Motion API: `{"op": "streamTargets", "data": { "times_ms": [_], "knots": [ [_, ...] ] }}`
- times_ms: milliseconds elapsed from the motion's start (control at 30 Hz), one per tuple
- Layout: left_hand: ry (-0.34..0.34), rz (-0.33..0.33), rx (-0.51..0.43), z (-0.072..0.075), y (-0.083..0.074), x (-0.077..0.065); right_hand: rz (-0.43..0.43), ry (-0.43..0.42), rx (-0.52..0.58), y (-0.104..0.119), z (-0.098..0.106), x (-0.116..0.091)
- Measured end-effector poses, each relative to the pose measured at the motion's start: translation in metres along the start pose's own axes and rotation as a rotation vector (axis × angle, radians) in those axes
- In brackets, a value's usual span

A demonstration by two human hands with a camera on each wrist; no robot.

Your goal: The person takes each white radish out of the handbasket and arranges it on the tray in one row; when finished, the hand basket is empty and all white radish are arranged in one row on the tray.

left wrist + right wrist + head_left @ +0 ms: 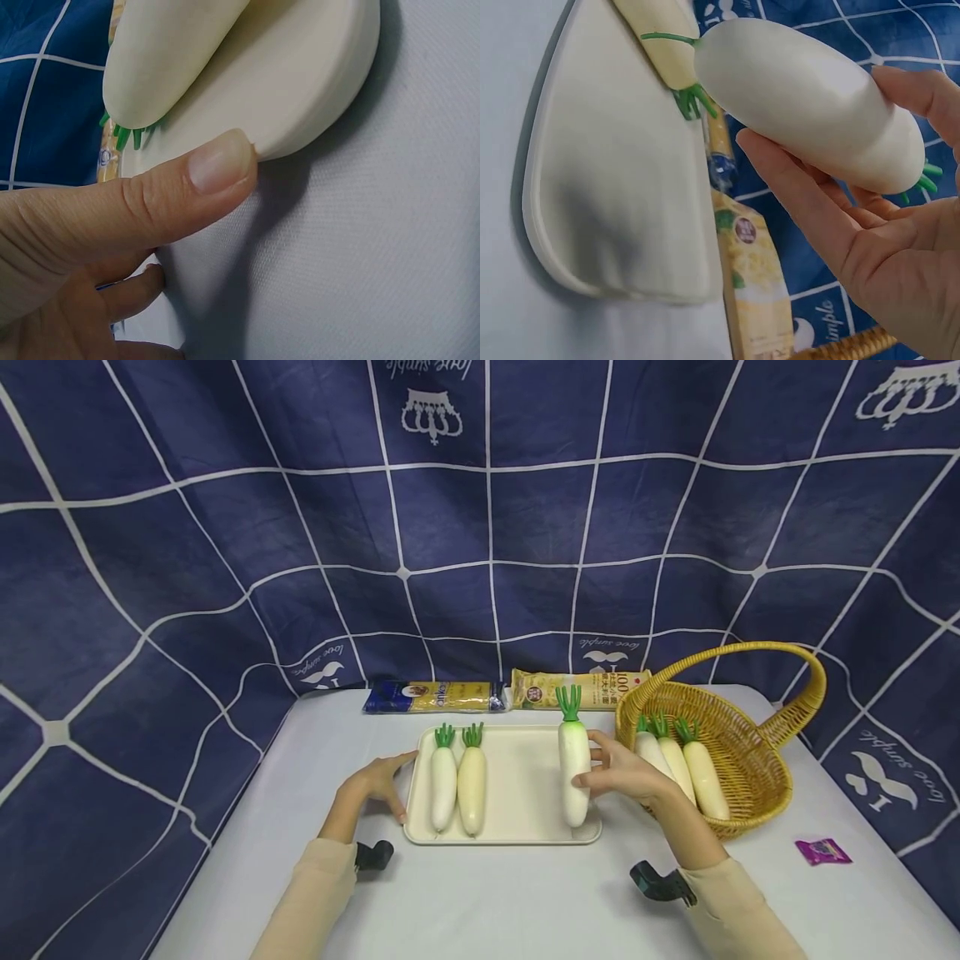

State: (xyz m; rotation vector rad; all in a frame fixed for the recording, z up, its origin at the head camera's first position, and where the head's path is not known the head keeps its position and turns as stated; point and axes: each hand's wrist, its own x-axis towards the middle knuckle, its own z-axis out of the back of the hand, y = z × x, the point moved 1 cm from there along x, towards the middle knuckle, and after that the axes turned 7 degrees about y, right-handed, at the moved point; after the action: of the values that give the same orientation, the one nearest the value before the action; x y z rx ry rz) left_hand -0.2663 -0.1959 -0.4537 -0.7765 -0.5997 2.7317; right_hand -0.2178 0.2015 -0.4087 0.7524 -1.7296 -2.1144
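My right hand (630, 771) grips a white radish (574, 772) with green leaves, fingers and thumb on its sides. The radish stands roughly upright over the right part of a cream tray (525, 785), leaves pointing away from me. In the right wrist view the tray lies beyond the held radish (810, 97). My left hand (373, 781) spreads at the tray's left edge, its thumb (217, 165) right at the rim near a corner. Two radishes lie side by side in the tray's left part: a white one (443, 789) and a yellowish one (472, 789).
At right stands a wicker basket (776, 781) with a tall handle and several radishes (707, 781) inside. Behind the tray lie a blue-and-yellow packet (435, 697) and a yellow noodle packet (585, 690). A small purple sachet (823, 852) rests at far right. A blue checked curtain (450, 527) backs the table.
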Motion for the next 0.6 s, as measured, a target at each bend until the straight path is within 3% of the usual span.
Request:
{"op": "streamTargets", "data": {
  "times_ms": [600],
  "knots": [
    [-0.008, -0.002, 0.005, -0.001, 0.000, -0.001, -0.001, -0.063, 0.091, -0.019, -0.018, 0.041]
  ]
}}
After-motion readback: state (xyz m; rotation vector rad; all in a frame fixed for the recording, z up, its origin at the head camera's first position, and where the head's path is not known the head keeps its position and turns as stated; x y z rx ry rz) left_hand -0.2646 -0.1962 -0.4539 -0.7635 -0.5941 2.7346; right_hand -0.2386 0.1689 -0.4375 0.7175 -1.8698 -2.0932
